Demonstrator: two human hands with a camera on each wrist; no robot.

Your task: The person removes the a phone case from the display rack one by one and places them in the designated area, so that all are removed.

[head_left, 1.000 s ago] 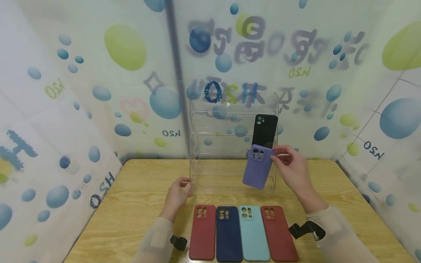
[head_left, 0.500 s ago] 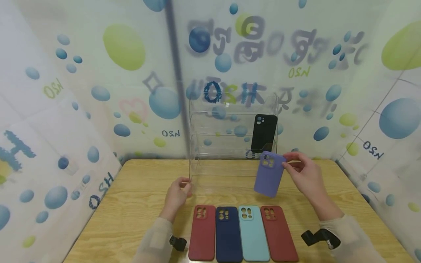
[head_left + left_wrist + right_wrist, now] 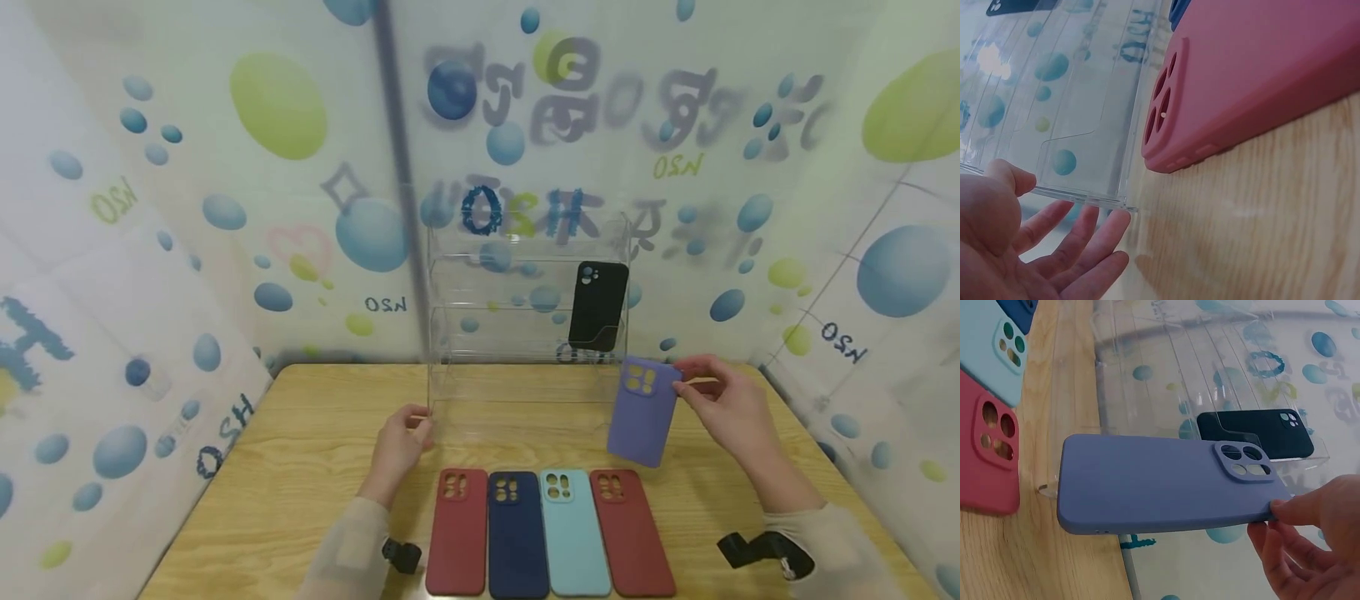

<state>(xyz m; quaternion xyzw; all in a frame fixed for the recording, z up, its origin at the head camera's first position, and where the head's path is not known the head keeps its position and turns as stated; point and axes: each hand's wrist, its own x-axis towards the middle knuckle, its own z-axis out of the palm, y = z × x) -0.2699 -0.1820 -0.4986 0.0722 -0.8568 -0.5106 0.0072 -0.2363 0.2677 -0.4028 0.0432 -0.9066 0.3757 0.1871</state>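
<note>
A purple phone case (image 3: 643,417) hangs at a tilt in my right hand (image 3: 731,412), in front of the right end of a clear tiered display rack (image 3: 517,417). In the right wrist view, thumb and fingers pinch the purple case (image 3: 1160,487) along its side near the camera cutouts. At the rack's lower left side, my left hand (image 3: 400,437) holds the side panel. The left wrist view has the thumb of this left hand (image 3: 1041,250) on one side of the panel edge, fingers on the other. A black phone case (image 3: 598,304) leans on a rack tier at the right.
Before the rack, a row of phone cases lies on the wooden table (image 3: 300,467): a red case (image 3: 457,533) at the left, a navy case (image 3: 517,537), a light blue case (image 3: 576,533) and another red case (image 3: 633,533). A patterned curtain (image 3: 300,233) hangs behind.
My right hand has moved right and down with the purple case, away from the black case and beyond the rack's right side. The left hand has stayed at the rack.
</note>
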